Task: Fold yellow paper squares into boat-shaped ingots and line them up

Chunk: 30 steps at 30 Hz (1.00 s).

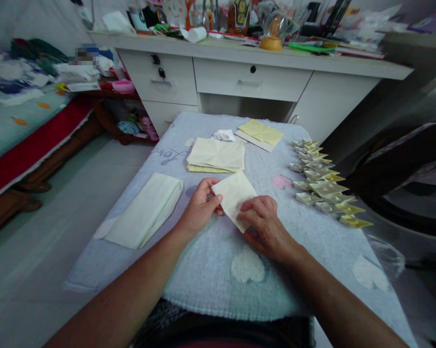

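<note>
Between my hands, just above the cloth-covered table (203,261), is a cream square of paper (234,191), turned corner-up. My left hand (205,200) pinches its left corner between thumb and fingers. At the lower right edge, my right hand (263,220) has its bent fingers on the paper, with the thumb partly hidden beneath. Beyond the square lies a stack of creased cream and yellow paper (216,154). A folded pale sheet bundle (145,210) rests left of my left forearm. Rows of small folded paper boats (323,181) stand on the right side.
Toward the back are a crumpled white tissue (224,135) and a yellow creased sheet (260,131) over a paler one. A white desk (252,79) with a cluttered top stands behind the table. There is a bed (33,125) at left and a dark round-edged object (402,193) at right.
</note>
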Each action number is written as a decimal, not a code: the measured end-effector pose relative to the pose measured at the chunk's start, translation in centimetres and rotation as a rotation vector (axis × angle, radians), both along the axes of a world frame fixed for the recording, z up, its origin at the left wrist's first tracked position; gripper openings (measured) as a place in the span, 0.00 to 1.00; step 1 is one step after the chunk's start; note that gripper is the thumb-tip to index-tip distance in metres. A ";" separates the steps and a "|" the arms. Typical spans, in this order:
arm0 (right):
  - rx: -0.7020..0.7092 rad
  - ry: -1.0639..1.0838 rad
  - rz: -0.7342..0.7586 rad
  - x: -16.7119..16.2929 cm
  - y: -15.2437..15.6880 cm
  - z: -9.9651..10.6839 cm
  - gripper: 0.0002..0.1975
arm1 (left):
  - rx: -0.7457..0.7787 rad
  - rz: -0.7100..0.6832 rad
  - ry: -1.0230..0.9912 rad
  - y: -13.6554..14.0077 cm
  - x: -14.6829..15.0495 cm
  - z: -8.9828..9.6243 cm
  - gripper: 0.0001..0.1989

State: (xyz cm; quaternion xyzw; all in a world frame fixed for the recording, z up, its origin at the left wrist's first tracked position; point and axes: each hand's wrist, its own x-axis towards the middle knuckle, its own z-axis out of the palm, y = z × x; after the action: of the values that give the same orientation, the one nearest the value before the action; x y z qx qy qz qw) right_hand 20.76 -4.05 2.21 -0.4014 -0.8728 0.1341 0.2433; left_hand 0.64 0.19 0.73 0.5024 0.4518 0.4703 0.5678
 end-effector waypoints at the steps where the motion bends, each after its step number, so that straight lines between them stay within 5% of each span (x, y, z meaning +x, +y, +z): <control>1: -0.010 0.002 0.008 0.0 0.0 0.0 0.15 | 0.029 -0.008 0.053 0.0 0.0 -0.2 0.17; 7: -0.100 -0.004 0.000 -0.4 0.2 -0.6 0.08 | 0.324 -0.071 0.597 -0.2 -0.2 -0.9 0.23; 13: -0.198 -0.023 -0.117 -0.4 0.6 -1.1 0.09 | 0.588 0.036 0.887 -0.5 -0.3 -0.5 0.28; 18: -0.255 -0.034 -0.175 -0.1 0.7 -0.8 0.07 | 0.610 -0.137 0.914 -0.4 -0.5 -0.4 0.08; 22: -0.278 0.017 -0.178 0.2 0.9 -0.8 0.04 | 0.590 -0.274 0.898 -0.2 -0.5 -0.4 0.10; 30: -0.272 0.038 -0.239 0.2 1.1 -1.0 0.06 | 0.529 -0.289 0.911 -0.7 -0.5 -0.1 0.07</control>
State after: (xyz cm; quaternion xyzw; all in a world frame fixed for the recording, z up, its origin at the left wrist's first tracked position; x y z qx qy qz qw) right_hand 20.92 -2.93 1.25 -0.5287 -0.7880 0.2288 0.2172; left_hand 0.09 -0.49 0.65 0.8380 0.4446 0.2197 0.2276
